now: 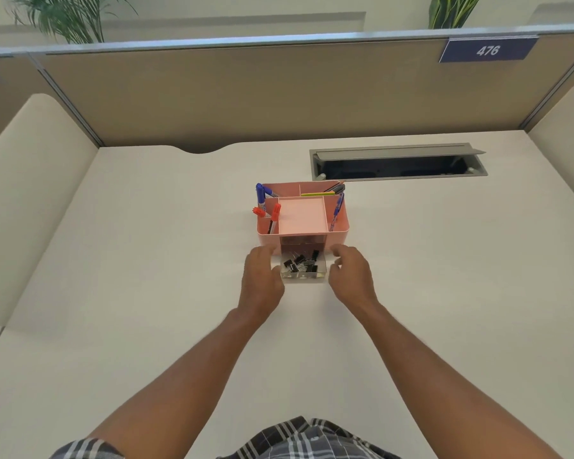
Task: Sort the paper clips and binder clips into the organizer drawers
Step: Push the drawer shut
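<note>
I see a pink plastic desk organizer (pixel 340 226) standing on the pale desk (pixel 146 260). Its small clear drawer (pixel 303 275) is pulled out at the front, toward me. Inside the drawer lies a heap of little black binder clips (pixel 301 263). I cannot spot any paper clips from here.

My left hand (pixel 260 276) is just beside the left side of the drawer, fingers loose and spread a bit, holding nothing. My right hand (pixel 350 273) is just beside the right side, fingers softly bent, also holding nothing. I cannot tell if the fingertips touch the drawer walls.

In the top of the organizer stand two blue markers (pixel 261 193), two red markers (pixel 274 213) on the left, a blue pen (pixel 338 207) on the right, and a yellow-green stick (pixel 317 194) at the back.

Behind it there is a grey cable box (pixel 398 160) with its lid up, and a blue sign reading 476 (pixel 487 50) on the tan wall
</note>
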